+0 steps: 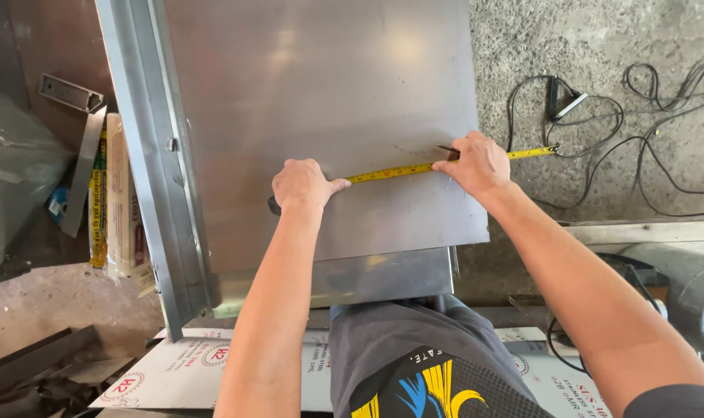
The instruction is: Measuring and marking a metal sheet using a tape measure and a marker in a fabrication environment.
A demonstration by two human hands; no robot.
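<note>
While a steel sheet (321, 101) lies flat across a metal frame (154, 155) above the concrete floor (599, 46), a yellow tape (390, 172) stretches over its lower part and past its right edge; the left hand (301, 186) is closed on the tape's case, thumb pressing the blade; the right hand (479, 164) pinches a dark marker (447, 149) at the blade; black cables (646, 139) trail right.

light: bright daylight | glare: soft sheen on steel sheet (321, 93) | shadows: dim left edge | focus: sharp, slight wide-angle bend
</note>
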